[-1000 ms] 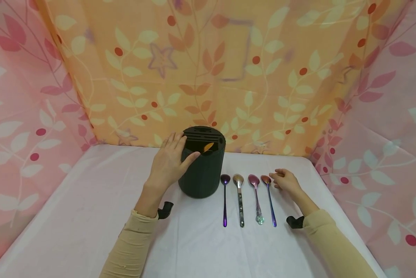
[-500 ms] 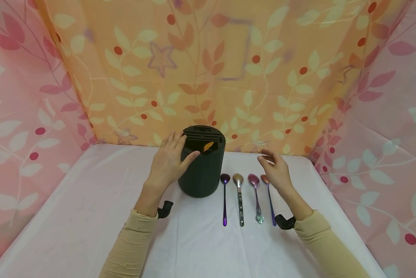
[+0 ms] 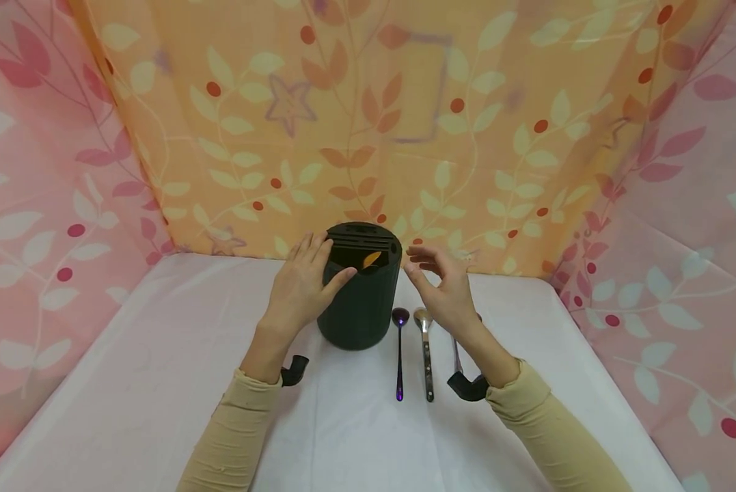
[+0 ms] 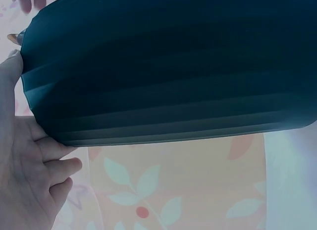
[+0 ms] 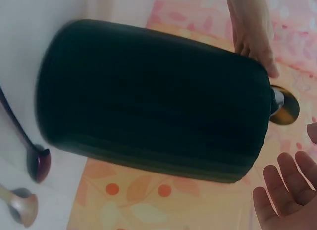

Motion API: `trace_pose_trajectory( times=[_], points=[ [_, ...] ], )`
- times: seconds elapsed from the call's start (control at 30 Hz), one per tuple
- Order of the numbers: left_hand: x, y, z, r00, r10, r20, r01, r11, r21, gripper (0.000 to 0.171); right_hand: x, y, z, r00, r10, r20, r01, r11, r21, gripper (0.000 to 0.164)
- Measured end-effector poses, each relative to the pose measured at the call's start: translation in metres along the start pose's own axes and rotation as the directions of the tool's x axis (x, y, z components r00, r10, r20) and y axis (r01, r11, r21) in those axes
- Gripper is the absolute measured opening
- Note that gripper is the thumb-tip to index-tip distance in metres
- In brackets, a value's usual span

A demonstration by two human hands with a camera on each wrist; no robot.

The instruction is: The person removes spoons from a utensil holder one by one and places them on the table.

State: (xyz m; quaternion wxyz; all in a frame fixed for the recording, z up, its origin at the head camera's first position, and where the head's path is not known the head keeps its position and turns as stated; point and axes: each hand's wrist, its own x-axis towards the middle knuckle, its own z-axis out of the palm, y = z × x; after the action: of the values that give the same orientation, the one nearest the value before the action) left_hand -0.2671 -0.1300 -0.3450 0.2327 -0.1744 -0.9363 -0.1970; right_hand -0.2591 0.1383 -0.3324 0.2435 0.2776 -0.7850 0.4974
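Note:
My left hand [image 3: 300, 283] holds the rim of a dark green, ribbed utensil holder [image 3: 360, 311], thumb over the front of the rim and fingers along its left side. From the holder's opening pokes the gold bowl of a spoon [image 5: 286, 107]. To the right of the holder, near rim height, my right hand [image 3: 449, 283] is empty, its fingers loosely bent and apart from it. A purple long-handled spoon [image 3: 400, 359] and a gold-bowled spoon with a speckled dark handle [image 3: 428, 362] lie below that hand. Another spoon [image 3: 456, 355] is mostly hidden by the right wrist.
A white cloth covers the table [image 3: 158, 383]. Behind it hangs an orange leaf-patterned curtain [image 3: 232, 137], with pink patterned curtains at both sides. Black wrist mounts [image 3: 468, 387] stick out from both cuffs.
The right hand has risen from the rightmost spoon and moved left across the row to the holder's right side, holding nothing. The left hand and the holder have stayed in place.

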Motion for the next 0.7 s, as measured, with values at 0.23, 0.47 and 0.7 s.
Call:
trace_pose_trajectory(
  times=[0.23, 0.47, 0.7],
  points=[
    [0.000, -0.001, 0.001, 1.000, -0.008, 0.001, 0.008, 1.000, 0.000, 0.086, 0.003, -0.009, 0.024, 0.997, -0.077, 0.000, 0.076, 0.994, -0.073, 0.030],
    [0.000, -0.001, 0.001, 1.000, -0.003, -0.007, 0.003, 1.000, -0.001, 0.086, 0.011, -0.013, 0.041, 0.995, -0.086, -0.044, 0.083, 0.995, -0.055, 0.031],
    [0.000, -0.001, 0.002, 1.000, -0.001, -0.009, 0.001, 1.000, 0.002, 0.087, 0.018, -0.016, 0.048, 0.994, -0.087, -0.062, 0.083, 0.995, -0.050, 0.030]
  ],
)
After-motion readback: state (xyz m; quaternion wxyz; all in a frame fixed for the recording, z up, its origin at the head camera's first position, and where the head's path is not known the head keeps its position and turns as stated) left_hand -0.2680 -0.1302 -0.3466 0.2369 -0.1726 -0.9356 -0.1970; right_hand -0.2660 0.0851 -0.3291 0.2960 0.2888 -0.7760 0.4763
